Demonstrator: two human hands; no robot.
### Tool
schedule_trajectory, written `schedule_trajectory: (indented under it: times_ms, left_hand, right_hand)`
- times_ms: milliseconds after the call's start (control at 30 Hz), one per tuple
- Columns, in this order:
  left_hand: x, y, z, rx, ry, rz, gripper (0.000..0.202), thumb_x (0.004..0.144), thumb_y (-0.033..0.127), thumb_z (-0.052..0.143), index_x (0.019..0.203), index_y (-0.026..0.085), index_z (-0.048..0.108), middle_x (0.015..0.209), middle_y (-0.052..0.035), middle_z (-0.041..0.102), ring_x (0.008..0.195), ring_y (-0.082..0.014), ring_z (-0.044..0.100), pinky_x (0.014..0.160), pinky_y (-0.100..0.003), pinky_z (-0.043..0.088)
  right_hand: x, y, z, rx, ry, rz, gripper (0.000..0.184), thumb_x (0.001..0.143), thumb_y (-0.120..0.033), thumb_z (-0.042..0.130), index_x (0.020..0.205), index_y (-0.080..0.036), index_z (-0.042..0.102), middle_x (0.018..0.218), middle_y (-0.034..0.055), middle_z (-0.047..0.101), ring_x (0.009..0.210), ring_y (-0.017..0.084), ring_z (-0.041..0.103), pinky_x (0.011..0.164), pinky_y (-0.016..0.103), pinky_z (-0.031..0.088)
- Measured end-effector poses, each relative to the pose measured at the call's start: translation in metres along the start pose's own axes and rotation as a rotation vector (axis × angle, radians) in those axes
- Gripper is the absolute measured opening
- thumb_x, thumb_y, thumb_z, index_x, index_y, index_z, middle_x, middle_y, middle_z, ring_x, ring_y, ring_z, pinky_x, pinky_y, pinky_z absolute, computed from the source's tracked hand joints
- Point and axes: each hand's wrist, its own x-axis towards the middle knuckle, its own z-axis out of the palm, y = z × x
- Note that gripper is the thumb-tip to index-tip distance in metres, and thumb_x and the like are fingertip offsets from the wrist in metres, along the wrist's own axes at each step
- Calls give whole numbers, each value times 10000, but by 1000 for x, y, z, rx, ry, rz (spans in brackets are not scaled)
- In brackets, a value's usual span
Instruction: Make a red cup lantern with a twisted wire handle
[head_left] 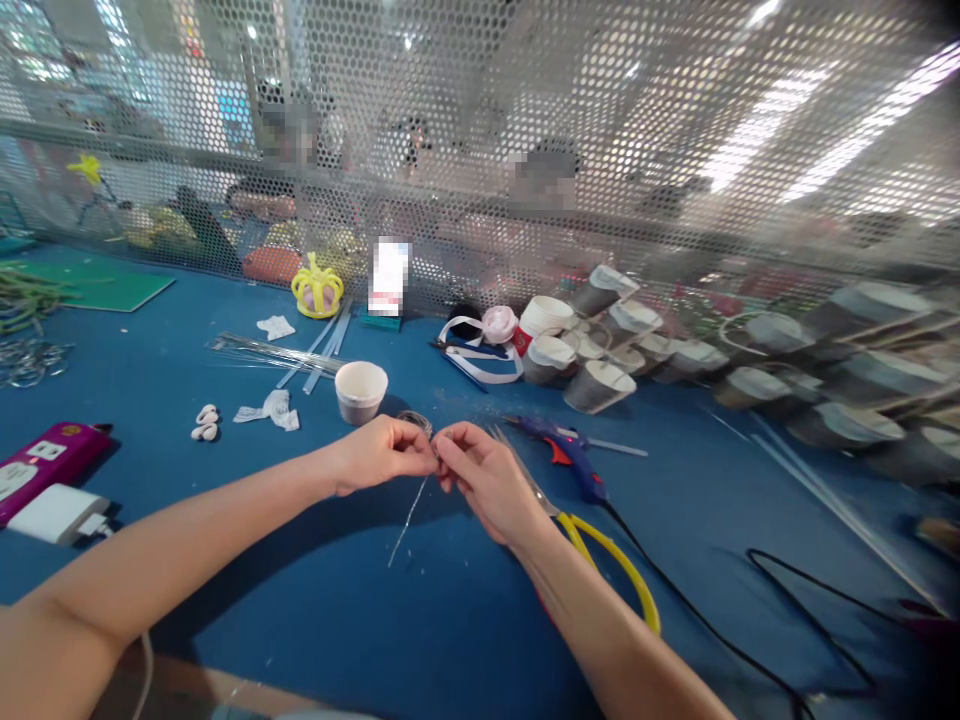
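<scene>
Basically, a thin silvery wire (407, 525) sits right at the fingertips, caught between the left hand (382, 455) and the right hand (484, 480), neither clearly nearer. Fingers of both are pinched closed on it, tips meeting or almost; exact contact is hidden. Its free tail, long axis slanting, runs from the fingers toward the wearer and leftward, slim, shiny, slightly kinked, above the blue tabletop (465, 640). Just beyond the left fingers: a round coil (415, 420) of metallic loops; can't tell if it's the same strand. Nearby, a whitish round cup (360, 392), smooth, grayish lower down; right side, scissors (615, 565) with glossy yellow handles and a blue glue gun (574, 460) with red trigger.
</scene>
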Motion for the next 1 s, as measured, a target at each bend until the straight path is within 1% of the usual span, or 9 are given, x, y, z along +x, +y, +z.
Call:
schedule_trajectory:
  times_ms: [167, 333, 400, 500, 600, 700, 800, 900, 1000]
  left_hand:
    - [-1, -1, -3, 166, 15, 103, 155, 708, 249, 553, 628, 116, 548, 616, 16, 530, 581, -80, 432, 573, -217, 342]
    - [-4, 3, -9, 273, -40, 162, 85, 710, 198, 526, 708, 121, 562, 693, 2, 554, 629, -88, 459, 614, -216, 363]
    - [-6, 5, -10, 367, -30, 166, 87, 715, 196, 515, 712, 121, 559, 675, 4, 545, 611, -87, 449, 587, -209, 358]
    - [-8, 7, -8, 518, 27, 182, 101, 717, 211, 505, 674, 125, 537, 617, 17, 513, 563, -84, 425, 531, -201, 337]
    - [-9, 6, -7, 575, 75, 203, 136, 716, 234, 505, 625, 133, 506, 575, 29, 482, 534, -81, 406, 497, -198, 317]
    - [-7, 3, -7, 539, 87, 210, 196, 717, 281, 513, 587, 136, 484, 547, 37, 451, 513, -76, 380, 477, -198, 298]
    - [-3, 1, -7, 415, 60, 188, 212, 698, 302, 543, 584, 133, 483, 545, 42, 439, 509, -69, 365, 476, -197, 288]
    - [-1, -1, -6, 272, 31, 152, 218, 696, 314, 550, 598, 128, 492, 550, 45, 437, 502, -58, 347, 473, -193, 278]
    - [-2, -4, -5, 216, 33, 102, 231, 702, 325, 551, 602, 126, 491, 540, 51, 424, 476, -46, 311, 444, -187, 247]
  right_hand:
    - [-1, 1, 1, -82, 26, -24, 188, 730, -339, 587, 689, -169, 517, 539, -48, 490, 478, 68, 446, 475, 220, 356]
    - [-2, -3, 4, -140, 60, -38, 201, 736, -354, 567, 688, -170, 501, 530, -51, 489, 467, 71, 440, 469, 223, 352]
    - [-3, -4, 6, -181, 60, -52, 201, 739, -356, 557, 688, -171, 501, 517, -55, 483, 465, 73, 439, 476, 225, 356]
    - [-4, -6, 9, -257, 77, -73, 195, 750, -350, 537, 681, -172, 500, 490, -60, 473, 456, 75, 433, 482, 226, 356]
    - [-4, -7, 12, -318, 96, -85, 185, 753, -337, 529, 673, -172, 501, 478, -63, 468, 446, 77, 431, 479, 226, 350]
    - [-3, -9, 14, -345, 101, -79, 180, 743, -325, 538, 658, -172, 496, 478, -65, 465, 438, 74, 428, 467, 224, 341]
    - [-2, -12, 15, -332, 130, -49, 207, 717, -334, 569, 623, -173, 479, 472, -68, 462, 424, 66, 416, 450, 218, 330]
    - [1, -8, 15, -229, 146, -2, 247, 682, -364, 604, 603, -173, 469, 459, -69, 458, 415, 63, 408, 439, 215, 326]
    - [4, 2, 16, -152, 147, 19, 276, 669, -393, 612, 598, -176, 457, 445, -73, 445, 409, 62, 399, 430, 214, 322]
